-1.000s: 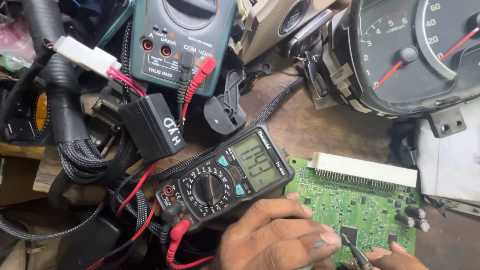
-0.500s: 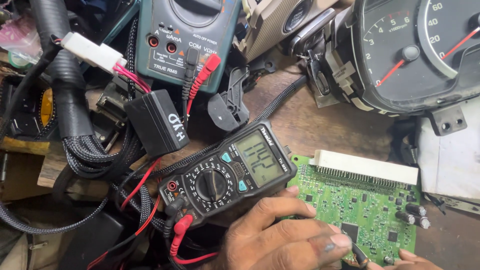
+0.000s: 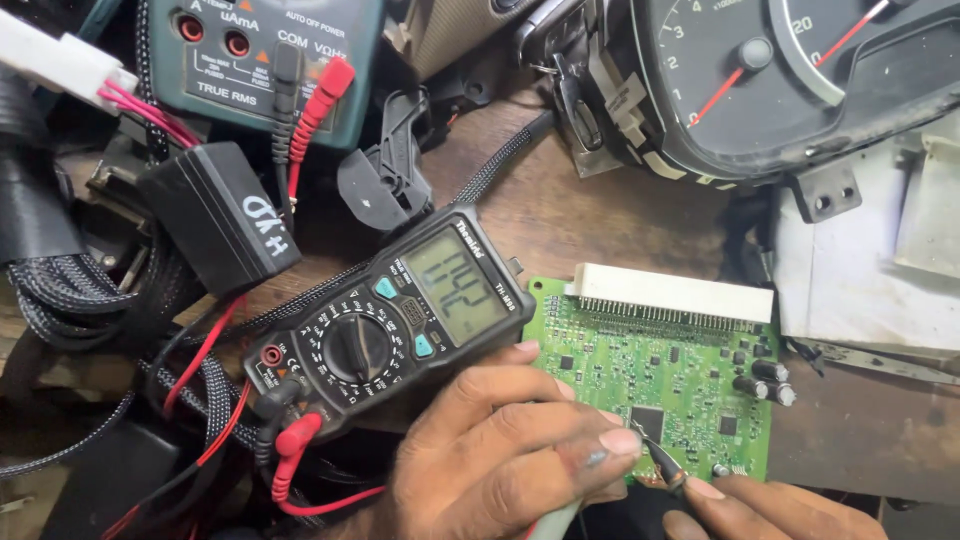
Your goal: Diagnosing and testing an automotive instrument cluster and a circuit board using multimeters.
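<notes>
My left hand (image 3: 500,455) lies over the lower left corner of a green circuit board (image 3: 690,375), fingers stretched towards a black square chip (image 3: 648,420). A pale grey-green shaft (image 3: 555,520) sticks out under its fingers and seems gripped. Only the fingertips of my right hand (image 3: 760,505) show at the bottom edge. They pinch a black test probe (image 3: 665,468) whose thin metal tip touches the board beside the chip. A black digital multimeter (image 3: 385,325) lies tilted just left of the board, its display lit, with red and black leads (image 3: 290,450) plugged in.
A larger teal multimeter (image 3: 260,50) sits at the top left, with a black box (image 3: 215,215) and braided cable bundles (image 3: 70,290) below it. A car instrument cluster (image 3: 770,70) fills the top right. A white metal housing (image 3: 870,270) lies right of the board on the wooden bench (image 3: 600,210).
The view has drawn in closer and shifted. Both hands stay at the board's lower edge with the probe near the chip. The multimeter's display shows a different reading.
</notes>
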